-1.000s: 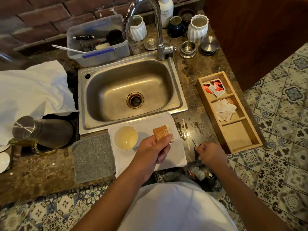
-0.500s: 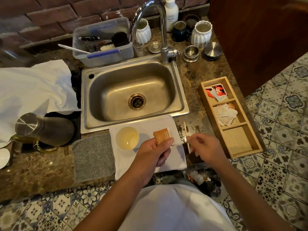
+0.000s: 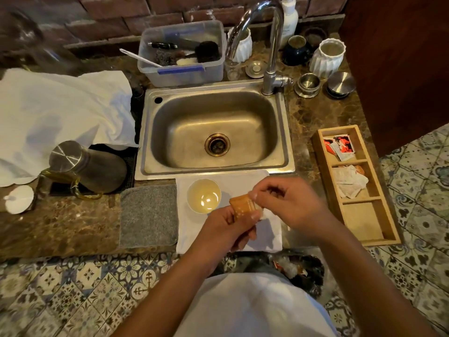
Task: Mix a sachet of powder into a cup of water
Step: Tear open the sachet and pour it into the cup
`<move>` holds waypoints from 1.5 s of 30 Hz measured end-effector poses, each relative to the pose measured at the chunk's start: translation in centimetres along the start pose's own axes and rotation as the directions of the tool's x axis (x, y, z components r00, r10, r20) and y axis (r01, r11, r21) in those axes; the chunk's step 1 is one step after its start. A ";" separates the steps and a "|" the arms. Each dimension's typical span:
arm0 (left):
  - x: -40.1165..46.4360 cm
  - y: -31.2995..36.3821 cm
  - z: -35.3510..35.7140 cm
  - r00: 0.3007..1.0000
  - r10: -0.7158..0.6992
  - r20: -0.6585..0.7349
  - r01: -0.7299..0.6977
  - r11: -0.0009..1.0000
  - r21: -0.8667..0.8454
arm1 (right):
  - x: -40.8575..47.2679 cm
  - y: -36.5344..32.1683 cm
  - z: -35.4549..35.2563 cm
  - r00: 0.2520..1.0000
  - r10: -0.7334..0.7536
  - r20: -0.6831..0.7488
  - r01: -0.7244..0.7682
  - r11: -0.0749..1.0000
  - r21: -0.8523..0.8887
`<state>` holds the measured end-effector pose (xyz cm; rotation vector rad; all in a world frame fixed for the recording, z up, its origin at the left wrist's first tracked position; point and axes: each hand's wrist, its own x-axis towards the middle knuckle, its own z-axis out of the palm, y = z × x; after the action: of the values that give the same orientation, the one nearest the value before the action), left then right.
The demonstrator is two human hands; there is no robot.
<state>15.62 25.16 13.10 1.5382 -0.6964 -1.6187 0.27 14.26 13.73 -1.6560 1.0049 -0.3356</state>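
Observation:
A small orange-brown sachet (image 3: 244,207) is held over the white cloth (image 3: 272,235) in front of the sink. My left hand (image 3: 227,228) grips its lower part from below. My right hand (image 3: 286,203) pinches its upper right corner with thumb and forefinger. Just left of the sachet stands a small pale cup (image 3: 203,195) with clear water in it, on the same cloth. The wooden stirrer that lay right of the cloth is hidden behind my right hand.
A steel sink (image 3: 213,135) with tap lies beyond the cup. A wooden compartment box (image 3: 354,183) with more sachets stands to the right, a grey pad (image 3: 148,216) and a steel kettle (image 3: 87,166) to the left. A bin bag (image 3: 298,268) sits below the counter edge.
My right hand has come up from the counter edge and moved left to the sachet, now pinching its corner. My left hand kept holding the sachet near the cup.

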 end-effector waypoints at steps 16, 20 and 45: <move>-2.3 -1.7 -6.2 0.987 0.160 -0.027 -0.155 0.978 0.140 | 3.5 -3.3 1.9 0.934 0.030 0.355 0.040 0.981 -0.189; -2.4 -2.1 -7.0 0.983 0.186 0.003 -0.185 0.974 0.131 | 3.6 -3.6 3.2 0.941 0.020 0.339 0.042 0.984 -0.174; 0.1 -4.5 -13.2 0.998 0.025 -0.058 -0.018 0.992 0.122 | -0.5 -0.1 15.1 0.945 0.327 0.005 -0.321 0.925 0.202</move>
<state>27.88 29.10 7.80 1.6534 -0.7882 -1.5326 10.12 24.54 8.78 -1.2805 1.2054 -0.2303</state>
